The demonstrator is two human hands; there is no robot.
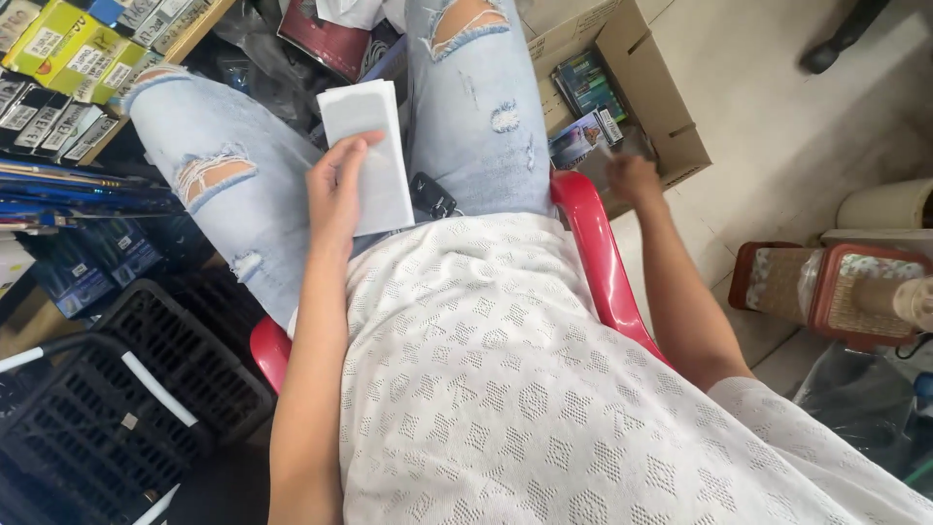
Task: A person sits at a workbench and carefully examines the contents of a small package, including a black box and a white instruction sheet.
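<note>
Head view: left hand [335,190] grips a flat white packet [367,156] over the lap of torn pale jeans [233,185]. Right hand [634,180], blurred, reaches beside the red chair [593,243] toward a small colourful box [583,138] by the cardboard carton [651,78]; its grip cannot be told.

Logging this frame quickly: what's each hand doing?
Left hand: holding a white packet.
Right hand: blurred beside a cardboard box; grip cannot be told.
</note>
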